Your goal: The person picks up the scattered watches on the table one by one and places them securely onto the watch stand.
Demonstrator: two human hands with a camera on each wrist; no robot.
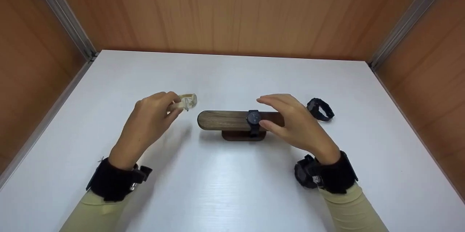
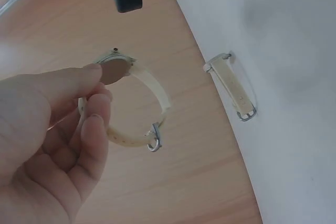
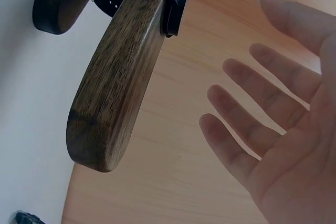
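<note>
The right hand (image 1: pixel 296 125) covers the right end of the rounded walnut-looking stand (image 1: pixel 232 120) mid-frame, fingers spread and holding nothing. A dark watch (image 1: pixel 253 121) wraps the bar. Left of it, the left hand (image 1: pixel 147 123) pinches a cream, rubbery-strapped watch (image 1: pixel 187 101), its dial hidden. Another black watch (image 1: pixel 320 109) lies on the white table (image 1: pixel 225 188).

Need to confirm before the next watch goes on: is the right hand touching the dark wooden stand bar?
Apart. The right wrist view shows the right hand open, fingers spread, with a clear gap to the dark wooden stand bar.
</note>
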